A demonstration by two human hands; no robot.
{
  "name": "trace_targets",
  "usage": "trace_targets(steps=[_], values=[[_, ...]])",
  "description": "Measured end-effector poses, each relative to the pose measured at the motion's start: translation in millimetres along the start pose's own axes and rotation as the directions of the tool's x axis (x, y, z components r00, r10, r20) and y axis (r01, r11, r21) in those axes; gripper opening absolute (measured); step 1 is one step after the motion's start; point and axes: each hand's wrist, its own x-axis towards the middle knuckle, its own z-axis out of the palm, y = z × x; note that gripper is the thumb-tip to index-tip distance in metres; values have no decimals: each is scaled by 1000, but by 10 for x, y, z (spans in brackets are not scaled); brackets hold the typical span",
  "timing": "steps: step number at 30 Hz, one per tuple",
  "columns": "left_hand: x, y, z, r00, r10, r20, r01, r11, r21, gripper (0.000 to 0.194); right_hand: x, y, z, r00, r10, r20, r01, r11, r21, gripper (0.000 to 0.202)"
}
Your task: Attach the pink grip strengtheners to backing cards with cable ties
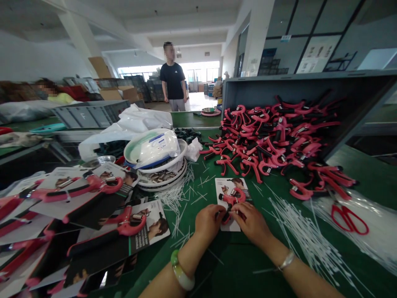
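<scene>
In front of me a printed backing card [220,187] lies flat on the green table. On it rests a pink-and-black plier-like hand tool [238,195] with a curved jaw and a spring. My left hand [208,221] is closed in a pinch at the left side of the tool's handles. From the right, my right hand [252,219] pinches close to the same spot, fingertips nearly meeting the left ones. A thin pale sliver shows at the right fingertips; whether it is a cable tie I cannot tell. The lower handles are partly hidden by my fingers.
White cable ties [305,236] lie spread at right, beside red-handled scissors [350,219] on a plastic bag. A tipped grey crate [336,76] spills pink tools. Carded tools [114,236] pile up at left, near stacked basins [155,182]. A person [173,82] stands beyond the table.
</scene>
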Motion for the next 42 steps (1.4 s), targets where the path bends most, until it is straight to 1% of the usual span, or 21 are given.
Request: trace_targets(steps=[3,4,6,9,14,18,28,33,37,42], values=[[14,5,8,999,39,-6,-39,999,21,19,1,-2,106,981,173,-87,-161,979,128,18],[16,6,5,999,50,-8,-50,998,36,19,2,-2,131,972,209,-102,-193,970,147,17],[17,5,-3,998,66,-10,-65,996,67,20,2,1,163,964,240,-116,-219,961,169,18],[13,-1,-8,997,74,-14,-72,993,97,21,2,10,180,961,245,-126,-220,958,182,18],[3,-2,-14,996,89,-5,-88,991,99,23,-4,16,182,960,243,-138,-217,959,182,19],[0,13,-28,998,69,-6,-68,992,104,23,-13,24,180,963,220,-157,-193,966,171,21],[4,-7,-17,996,92,4,-92,991,94,24,19,-6,129,973,195,-120,-179,975,132,21],[1,6,-26,997,75,-1,-74,993,96,24,4,2,130,969,201,-143,-178,971,159,21],[-7,26,-31,996,88,-5,-87,991,105,24,-6,6,129,972,193,-133,-171,972,162,21],[-2,18,-21,997,72,-17,-70,993,99,22,-8,1,112,974,184,-135,-163,975,153,22]])
